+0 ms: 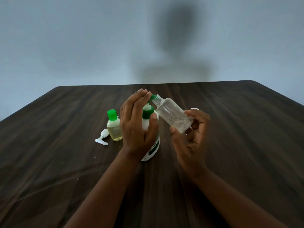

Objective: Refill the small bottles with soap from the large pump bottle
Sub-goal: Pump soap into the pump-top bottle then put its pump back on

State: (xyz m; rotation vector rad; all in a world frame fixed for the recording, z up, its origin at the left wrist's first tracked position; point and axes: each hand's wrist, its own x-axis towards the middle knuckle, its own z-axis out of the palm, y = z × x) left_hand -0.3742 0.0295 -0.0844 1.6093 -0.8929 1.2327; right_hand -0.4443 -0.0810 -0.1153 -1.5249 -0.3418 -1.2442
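A dark wood-grain table [230,145] is seen from above, set against a plain pale wall. Near its middle a large white pump bottle with a green collar and green label band [152,150] stands upright. Its green pump head [153,96] is covered by the flattened fingers of the left hand [137,122], while the thumb is braced against the bottle's shoulder; the hand is laid flat and not closed around anything, apparently so that the pump can be pressed down while the bottle is steadied.

A small clear plastic bottle with a threaded, uncapped neck [174,115] is held in the right hand [191,137], pinched near its base between thumb and fingertips. It is tilted so that its open mouth is brought right up to the tip of the green spout, most likely so that soap is caught directly. Only a cloudy residue can be made out inside, so filling is judged to be barely begun.

To the left, a second small bottle with a green cap and pale yellow liquid [114,127] stands just beside the left hand, seemingly already refilled. A loose white pump top [102,139] lies on its side next to it. A small white object [195,108], possibly the missing cap, is glimpsed behind the right hand.
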